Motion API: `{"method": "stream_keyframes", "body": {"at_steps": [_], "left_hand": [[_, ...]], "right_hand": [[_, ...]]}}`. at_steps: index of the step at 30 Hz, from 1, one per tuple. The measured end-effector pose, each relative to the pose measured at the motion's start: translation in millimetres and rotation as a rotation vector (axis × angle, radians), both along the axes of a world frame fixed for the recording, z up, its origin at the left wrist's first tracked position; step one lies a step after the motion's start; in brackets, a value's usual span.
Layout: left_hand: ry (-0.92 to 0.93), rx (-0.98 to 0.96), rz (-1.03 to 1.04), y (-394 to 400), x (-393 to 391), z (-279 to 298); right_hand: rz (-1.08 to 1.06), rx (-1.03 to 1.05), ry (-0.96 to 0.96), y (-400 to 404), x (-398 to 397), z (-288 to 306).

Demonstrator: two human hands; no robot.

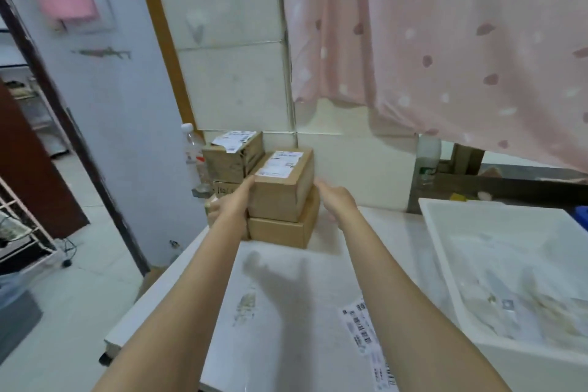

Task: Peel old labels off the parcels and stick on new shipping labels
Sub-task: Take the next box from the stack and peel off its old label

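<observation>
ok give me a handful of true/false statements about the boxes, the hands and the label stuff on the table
1. The top box with labels on its lid sits on another cardboard box. True.
2. The left hand lies against the top box's left side. True.
3. The right hand is holding a roll of tape. False: it holds nothing, its fingers reaching towards the box's right side.
4. The strip of printed labels lies on the table near the right forearm. True.
5. The white bin stands to the left of the boxes. False: it stands at the right.
</observation>
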State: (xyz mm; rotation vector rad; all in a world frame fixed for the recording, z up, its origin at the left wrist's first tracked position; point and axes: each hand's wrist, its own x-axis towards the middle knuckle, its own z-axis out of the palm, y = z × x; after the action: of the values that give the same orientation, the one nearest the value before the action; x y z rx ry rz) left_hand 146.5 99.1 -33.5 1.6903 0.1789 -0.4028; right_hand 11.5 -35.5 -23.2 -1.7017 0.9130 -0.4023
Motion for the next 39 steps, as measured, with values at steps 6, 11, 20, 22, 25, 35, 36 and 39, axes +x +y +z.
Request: {"method": "stream_keyframes", "body": {"at_steps": [6, 11, 20, 22, 25, 35, 36, 39], "left_hand": [[0.097, -0.185, -0.025, -48, 76, -52], [0.088, -0.013, 0.054, -37, 9, 0], [-0.117, 0.291, 0.06, -46, 13, -7], [-0.18, 0.337, 0.038, -47, 9, -5], [-0.243, 0.37, 0.023, -43, -1, -4], [-0.508, 0.176, -0.247, -5, -46, -7], [-0.523, 0.159, -0.271, -1, -51, -8], [-0.524, 0.081, -0.326, 10, -70, -11]], "right_hand": [[-0.093, 0.058, 0.032, 8, 52, -3], [-0.138, 0.086, 0.048, 14, 79, -3], [-0.128, -0.203, 0.04, 17, 86, -11], [-0.079, -0.218, -0.015, 21, 84, -10], [-0.04, -0.275, -0.021, 25, 76, -8], [0.019, -0.302, -0.013, 37, 13, 0], [-0.004, -0.287, -0.04, 40, 6, 0], [-0.099, -0.191, -0.088, 51, -13, -2]]}}
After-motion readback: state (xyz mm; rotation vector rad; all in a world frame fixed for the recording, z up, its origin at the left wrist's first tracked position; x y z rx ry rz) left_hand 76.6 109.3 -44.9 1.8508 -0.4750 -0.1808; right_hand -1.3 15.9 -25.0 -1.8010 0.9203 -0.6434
